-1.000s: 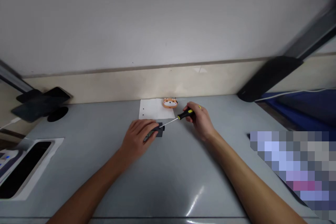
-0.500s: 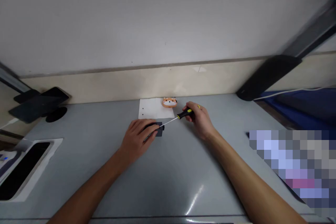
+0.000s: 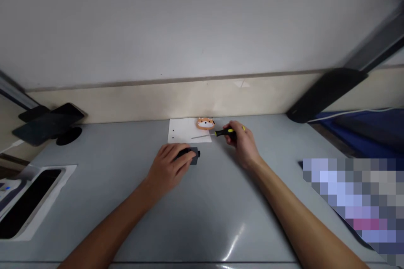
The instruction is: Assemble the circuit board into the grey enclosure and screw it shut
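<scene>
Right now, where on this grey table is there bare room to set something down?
Bare table: the wide patch between the two forearms, and the stretch from the phone stand to the left hand. Crowded: by the wall, with white paper, orange toy, right hand with screwdriver and dark block.

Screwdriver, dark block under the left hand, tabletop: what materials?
The black-and-yellow-handled screwdriver: thin bright shaft, likely steel; handle matte, probably plastic or rubber. The small dark grey block under the left hand: matte, likely plastic; too small to be sure. The grey tabletop: smooth, glossy glare streak, laminate or coated metal.
</scene>
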Demonstrator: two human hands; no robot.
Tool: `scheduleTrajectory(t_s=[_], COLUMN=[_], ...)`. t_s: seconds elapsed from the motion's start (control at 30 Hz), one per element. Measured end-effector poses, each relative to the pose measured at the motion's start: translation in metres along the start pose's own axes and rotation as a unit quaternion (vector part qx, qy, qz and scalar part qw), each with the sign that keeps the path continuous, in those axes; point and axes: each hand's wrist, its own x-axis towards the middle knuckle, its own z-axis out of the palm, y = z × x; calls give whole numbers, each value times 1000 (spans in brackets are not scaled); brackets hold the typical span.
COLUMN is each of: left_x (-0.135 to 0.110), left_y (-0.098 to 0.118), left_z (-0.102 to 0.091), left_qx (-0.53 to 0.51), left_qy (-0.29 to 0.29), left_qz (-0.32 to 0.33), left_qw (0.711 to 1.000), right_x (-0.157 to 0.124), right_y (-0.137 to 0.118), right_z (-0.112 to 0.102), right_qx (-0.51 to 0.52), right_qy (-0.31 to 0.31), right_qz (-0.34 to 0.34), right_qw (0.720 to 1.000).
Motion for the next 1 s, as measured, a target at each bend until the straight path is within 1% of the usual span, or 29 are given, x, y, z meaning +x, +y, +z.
scheduleTrajectory(t_s=[0.1, 0.2, 0.3, 0.4, 0.47, 0.53, 0.6, 0.67, 0.73, 0.8, 0.87, 1.0], left_x=[0, -1, -2, -2, -1, 0, 0, -1, -2, -3, -5, -6], left_y=[4, 7, 7, 4, 0, -3, -7, -8, -9, -9, -9, -9], left_z=[3, 6, 7, 4, -1, -7, -11, -14, -14, -12, -9, -6], left_qx=[-7, -11, -16, -27, -36, -49, -78, -129, -177, -201, -199, -188], left_qy=[-7, -11, -3, 7, 2, -10, -32, -64, -86, -85, -76, -80], left_qz=[13, 34, 51, 54, 42, 18, -20, -61, -87, -93, -94, -94], left_qw=[1000, 999, 999, 998, 998, 999, 996, 988, 977, 972, 973, 974], right_x=[-5, -13, -19, -21, -21, -21, -20, -20, -20, -20, -20, -19], right_y=[8, 15, 19, 21, 23, 24, 24, 24, 24, 23, 22, 20], right_z=[12, 25, 33, 35, 35, 34, 34, 34, 34, 34, 35, 35], right_qx=[-70, -137, -142, -151, -153, -150, -149, -152, -159, -161, -156, -149], right_qy=[-28, -81, -125, -166, -184, -189, -191, -192, -186, -183, -185, -185], right_qz=[-31, -95, -132, -139, -139, -136, -125, -114, -109, -111, -115, -105], right_qw=[997, 983, 973, 964, 961, 961, 962, 963, 963, 964, 964, 966])
